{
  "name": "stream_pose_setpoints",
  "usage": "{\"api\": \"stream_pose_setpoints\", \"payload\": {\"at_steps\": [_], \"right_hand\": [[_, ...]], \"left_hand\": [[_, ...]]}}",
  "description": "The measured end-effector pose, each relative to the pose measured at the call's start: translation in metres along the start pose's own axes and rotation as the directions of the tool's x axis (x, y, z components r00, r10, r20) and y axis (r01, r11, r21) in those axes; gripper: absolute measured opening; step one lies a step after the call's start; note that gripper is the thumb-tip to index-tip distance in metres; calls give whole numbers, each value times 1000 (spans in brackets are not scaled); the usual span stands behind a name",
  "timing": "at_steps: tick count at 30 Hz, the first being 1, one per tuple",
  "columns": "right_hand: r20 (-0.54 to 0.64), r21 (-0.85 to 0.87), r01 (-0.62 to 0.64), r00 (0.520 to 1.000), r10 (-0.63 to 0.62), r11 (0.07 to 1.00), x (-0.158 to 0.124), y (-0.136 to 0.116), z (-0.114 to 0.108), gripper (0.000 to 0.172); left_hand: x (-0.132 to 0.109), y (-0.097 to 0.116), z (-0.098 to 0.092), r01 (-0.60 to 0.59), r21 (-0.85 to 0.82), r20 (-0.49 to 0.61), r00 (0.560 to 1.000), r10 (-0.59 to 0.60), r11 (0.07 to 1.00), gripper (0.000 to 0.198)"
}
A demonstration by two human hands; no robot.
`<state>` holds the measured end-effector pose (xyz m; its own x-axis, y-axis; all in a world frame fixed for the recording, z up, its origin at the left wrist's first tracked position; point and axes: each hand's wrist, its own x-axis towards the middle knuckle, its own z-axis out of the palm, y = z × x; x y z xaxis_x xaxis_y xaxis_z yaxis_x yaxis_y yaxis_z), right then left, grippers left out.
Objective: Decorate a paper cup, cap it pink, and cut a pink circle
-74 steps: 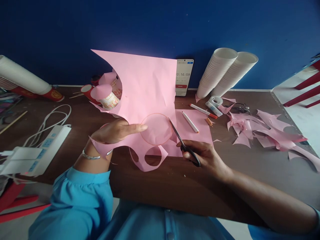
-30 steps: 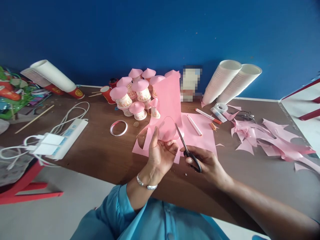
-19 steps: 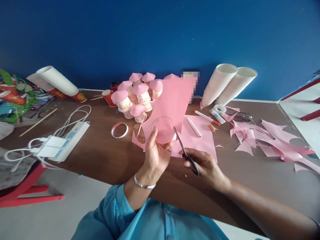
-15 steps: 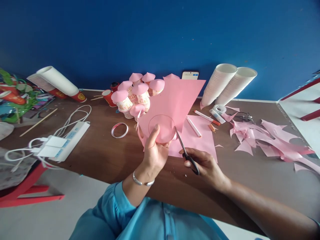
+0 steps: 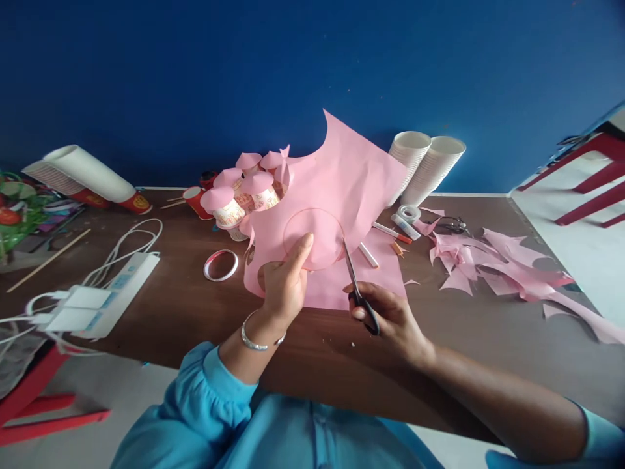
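Observation:
My left hand (image 5: 288, 280) pinches the lower part of a large pink paper sheet (image 5: 336, 176), thumb on top and fingers hidden behind it. A circle (image 5: 317, 228) is drawn on the sheet, just above the thumb. In my right hand (image 5: 390, 316) is a pair of black-handled scissors (image 5: 359, 290), with the blades meeting the paper at the circle's right edge. Beneath lies another pink sheet (image 5: 371, 286) flat on the table. Behind the held paper stand several small paper cups with pink cone roofs (image 5: 222, 205), partly covered by it.
Pink scraps (image 5: 493, 260) lie at the right, beside clear tape (image 5: 409, 213) and markers (image 5: 368, 255). Stacked white cups (image 5: 434, 169) stand by the wall. A tape roll (image 5: 221, 266) and a white power strip (image 5: 124, 293) with cables occupy the left side.
The held sheet has turned, its upper corner now pointing up near the middle and hiding the phone. The scissors have moved up slightly along the circle's right edge. The camera view has shifted a little.

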<state>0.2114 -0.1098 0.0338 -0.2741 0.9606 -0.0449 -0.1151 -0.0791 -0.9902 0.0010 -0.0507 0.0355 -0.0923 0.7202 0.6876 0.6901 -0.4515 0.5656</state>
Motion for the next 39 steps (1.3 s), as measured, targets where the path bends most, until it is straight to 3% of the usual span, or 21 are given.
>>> {"api": "stream_pose_setpoints", "payload": {"at_steps": [3, 5, 16, 19, 23, 26, 39], "right_hand": [[6, 16, 8, 1000, -8, 1000, -3, 2, 1, 52], [19, 19, 20, 1000, -20, 1000, -4, 3, 2, 54], [31, -33, 158, 987, -157, 987, -2, -6, 4, 46], [28, -56, 151, 988, -150, 987, -2, -6, 4, 46], [29, -79, 156, 988, -154, 985, -2, -5, 3, 43], [35, -106, 166, 986, -163, 980, -2, -5, 2, 43], [27, -167, 167, 986, -165, 972, -1, -4, 1, 46]], "left_hand": [[-7, 7, 1, -208, 95, 1, 978, 209, 974, 39], [-12, 13, 2, -244, 86, 27, 970, 243, 966, 42], [-40, 24, 13, -31, -72, 157, 987, 42, 997, 40], [-41, 21, 11, -86, -55, 185, 978, 95, 995, 44], [-41, 20, 10, -243, -50, 91, 965, 246, 969, 50], [-40, 20, 10, -285, -7, 85, 955, 285, 958, 49], [-48, 16, 10, -197, 6, 131, 972, 194, 980, 48]]}}
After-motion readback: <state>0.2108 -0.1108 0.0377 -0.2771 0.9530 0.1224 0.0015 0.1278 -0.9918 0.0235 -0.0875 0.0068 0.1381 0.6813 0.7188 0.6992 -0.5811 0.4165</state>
